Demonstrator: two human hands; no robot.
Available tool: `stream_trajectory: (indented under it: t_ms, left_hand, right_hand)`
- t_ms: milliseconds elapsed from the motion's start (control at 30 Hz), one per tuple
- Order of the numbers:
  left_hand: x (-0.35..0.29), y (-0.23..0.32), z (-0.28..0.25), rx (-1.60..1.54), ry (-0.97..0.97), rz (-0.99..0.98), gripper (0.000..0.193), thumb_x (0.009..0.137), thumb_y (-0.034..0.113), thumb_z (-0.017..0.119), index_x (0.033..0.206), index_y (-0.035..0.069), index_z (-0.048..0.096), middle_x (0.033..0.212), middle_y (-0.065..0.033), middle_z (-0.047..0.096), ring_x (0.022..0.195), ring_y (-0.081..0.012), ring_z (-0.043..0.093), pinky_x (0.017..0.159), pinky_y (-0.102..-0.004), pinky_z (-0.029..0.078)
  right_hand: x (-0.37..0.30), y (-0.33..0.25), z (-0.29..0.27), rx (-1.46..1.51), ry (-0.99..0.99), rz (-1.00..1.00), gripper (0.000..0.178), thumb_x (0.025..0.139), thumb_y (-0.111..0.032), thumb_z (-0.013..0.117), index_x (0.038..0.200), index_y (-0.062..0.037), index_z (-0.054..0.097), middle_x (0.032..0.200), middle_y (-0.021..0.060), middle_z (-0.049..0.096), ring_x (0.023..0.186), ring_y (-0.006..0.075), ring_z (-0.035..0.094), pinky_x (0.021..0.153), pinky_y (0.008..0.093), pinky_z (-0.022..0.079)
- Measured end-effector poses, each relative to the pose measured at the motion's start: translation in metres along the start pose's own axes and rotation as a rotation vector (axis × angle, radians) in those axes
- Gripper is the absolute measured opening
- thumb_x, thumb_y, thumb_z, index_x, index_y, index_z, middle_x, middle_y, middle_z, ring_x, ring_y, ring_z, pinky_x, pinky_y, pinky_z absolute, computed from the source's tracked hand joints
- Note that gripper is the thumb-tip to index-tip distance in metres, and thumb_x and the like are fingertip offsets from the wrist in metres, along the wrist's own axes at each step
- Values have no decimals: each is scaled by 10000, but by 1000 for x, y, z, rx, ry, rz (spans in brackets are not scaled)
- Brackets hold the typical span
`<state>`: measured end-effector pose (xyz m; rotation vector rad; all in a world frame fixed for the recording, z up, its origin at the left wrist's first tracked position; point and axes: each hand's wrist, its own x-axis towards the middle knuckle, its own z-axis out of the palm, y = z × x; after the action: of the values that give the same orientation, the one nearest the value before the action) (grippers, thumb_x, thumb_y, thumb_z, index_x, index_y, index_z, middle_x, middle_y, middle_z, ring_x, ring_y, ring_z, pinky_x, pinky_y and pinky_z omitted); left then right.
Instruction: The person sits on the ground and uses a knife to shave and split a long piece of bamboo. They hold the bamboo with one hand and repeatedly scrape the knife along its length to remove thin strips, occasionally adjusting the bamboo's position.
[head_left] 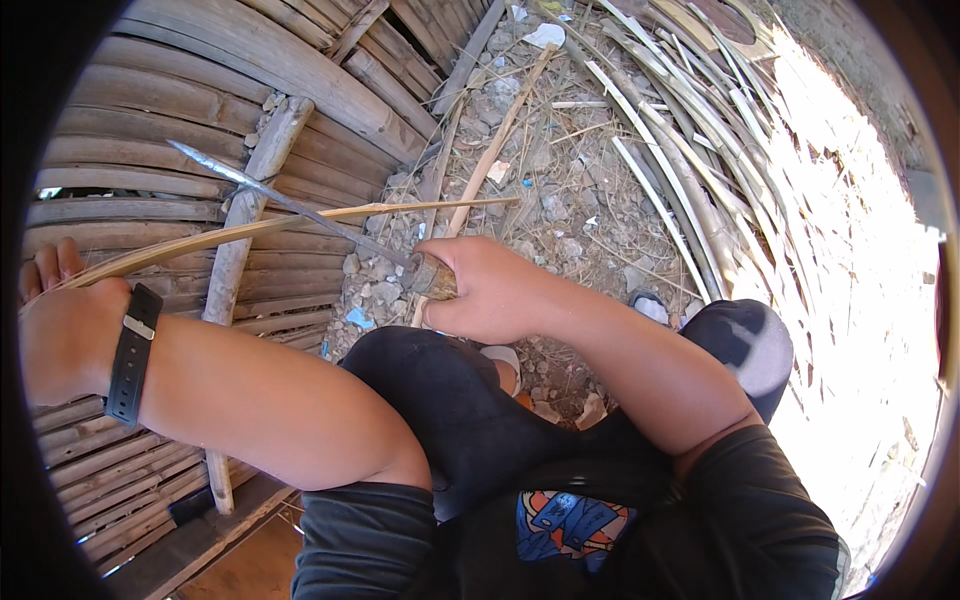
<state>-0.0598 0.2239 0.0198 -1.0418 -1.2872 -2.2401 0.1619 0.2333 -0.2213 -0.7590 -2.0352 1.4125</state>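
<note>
Right hand (495,290): fingers closed around the wooden handle (437,279) of a long knife (245,181), its blade (297,207) slanting toward the upper left. Left hand (72,325): fingers curled about a bamboo strip (250,229), which extends rightward from them, crossing the blade; contact cannot be told.

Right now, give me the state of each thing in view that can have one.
Knife: blade bare, crossing the strip; contact unclear
Strip: gripped toward its left end
Left hand: closed on the strip
Right hand: closed around the knife's handle
Black wristband: buckled
Pile of long strips: loose on the ground
</note>
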Motion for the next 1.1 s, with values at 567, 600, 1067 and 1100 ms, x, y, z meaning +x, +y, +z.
stream_trajectory:
  t_ms: [567, 600, 1067, 1100]
  left_hand:
    - [69, -46, -54, -597, -542, -195, 216, 800, 302, 491, 734, 124, 388, 674, -26, 331, 557, -163, 327, 500, -292, 259]
    - [70, -45, -54, -580, -514, -196, 217, 799, 304, 494, 735, 124, 390, 674, -26, 332, 558, -162, 327, 501, -292, 261]
    - [84, -74, -72, -748, -766, -229, 116, 843, 188, 494, 846, 86, 548, 740, -34, 499, 654, -137, 487, 554, -254, 345]
    - [74, -69, -67, -760, -753, -245, 114, 843, 197, 496, 832, 90, 535, 730, -32, 486, 646, -136, 476, 553, -255, 342]
  right_hand:
    - [-10, 76, -2, 297, -76, 684, 459, 742, -221, 644, 1075, 88, 577, 933, 272, 670, 903, 403, 664, 824, 430, 519]
    - [-10, 81, -2, 300, -60, 720, 463, 741, -221, 645, 1075, 92, 577, 944, 282, 665, 918, 412, 659, 834, 433, 516]
    - [-14, 84, 12, 292, 8, 689, 423, 740, -166, 663, 1081, 70, 580, 733, 199, 634, 702, 309, 650, 696, 404, 521]
    - [-18, 78, 14, 330, 4, 746, 421, 740, -169, 664, 1074, 71, 577, 727, 200, 630, 699, 313, 648, 698, 407, 520]
